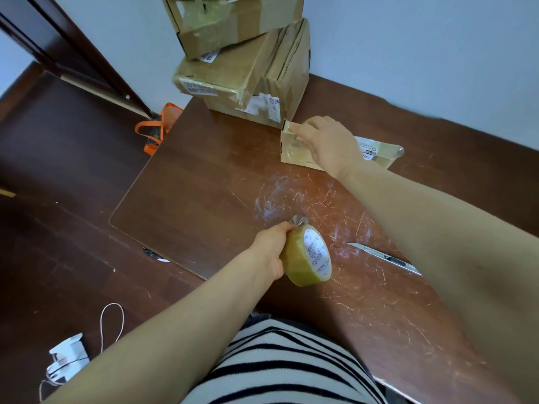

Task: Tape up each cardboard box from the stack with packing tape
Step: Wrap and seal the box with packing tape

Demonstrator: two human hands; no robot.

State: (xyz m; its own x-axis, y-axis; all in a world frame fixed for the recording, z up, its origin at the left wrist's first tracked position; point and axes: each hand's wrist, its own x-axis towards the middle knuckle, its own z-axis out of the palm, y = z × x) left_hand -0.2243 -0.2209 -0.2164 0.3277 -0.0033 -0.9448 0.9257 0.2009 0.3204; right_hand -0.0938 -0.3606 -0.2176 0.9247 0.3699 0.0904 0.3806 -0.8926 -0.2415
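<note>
My left hand (271, 249) grips a roll of clear packing tape (307, 256) above the near middle of the brown table (204, 185); a short loose end sticks up from the roll. My right hand (323, 141) reaches to a small flat cardboard box (379, 153) lying on the table, with fingers curled over its left end. Behind it stands a stack of three cardboard boxes (242, 80) at the table's far edge, with old tape and labels on them.
A utility knife (385, 258) lies on the scratched table to the right of the tape roll. An orange-strapped bag (154, 129) sits on the dark floor by the table's left corner. White paper and a cord (70, 357) lie on the floor, lower left.
</note>
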